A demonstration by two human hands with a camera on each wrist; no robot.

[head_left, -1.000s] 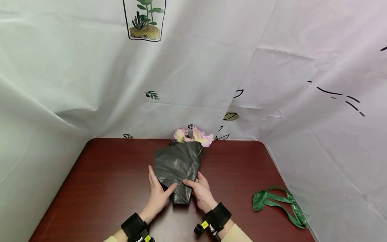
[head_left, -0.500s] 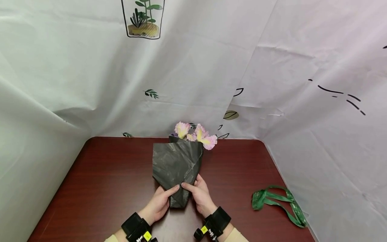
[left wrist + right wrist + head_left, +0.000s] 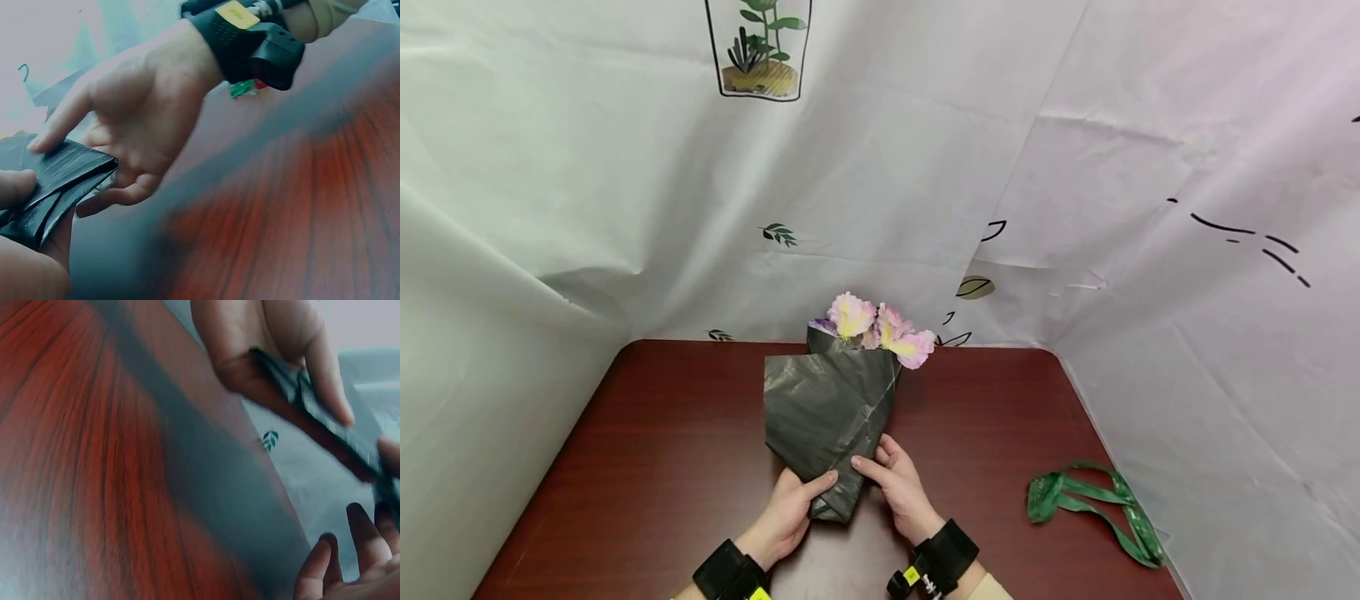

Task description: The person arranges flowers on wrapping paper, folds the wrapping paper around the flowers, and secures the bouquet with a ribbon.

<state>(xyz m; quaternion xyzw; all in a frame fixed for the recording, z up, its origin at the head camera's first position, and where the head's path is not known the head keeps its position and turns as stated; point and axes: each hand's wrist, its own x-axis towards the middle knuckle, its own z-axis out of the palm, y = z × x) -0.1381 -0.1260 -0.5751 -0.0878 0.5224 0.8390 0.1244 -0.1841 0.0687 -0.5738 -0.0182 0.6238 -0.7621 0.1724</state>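
Note:
A bouquet wrapped in dark grey-black paper point(image 3: 827, 400) is held over the middle of the table, its narrow end toward the person. Pink and yellow flowers point(image 3: 852, 317) stick out of the wide far end, with a bit of purple at the left. My left hand point(image 3: 781, 515) grips the narrow end, thumb across the front and fingers hidden behind. At the right edge, my right hand point(image 3: 904, 493) holds the paper between thumb and fingers. The left wrist view shows both thumbs on the folded paper end point(image 3: 69, 162).
A green ribbon point(image 3: 1043, 498) lies loosely folded near the right edge of the reddish-brown table point(image 3: 662, 433). White printed cloth point(image 3: 880, 167) hangs behind and along both sides. Each wrist wears a black strap, such as the right wrist strap point(image 3: 947, 550).
My left hand has gone from spread fingers beside the paper to gripping the narrow end. The bouquet has tilted, its base slightly nearer the person, and more of the flowers shows.

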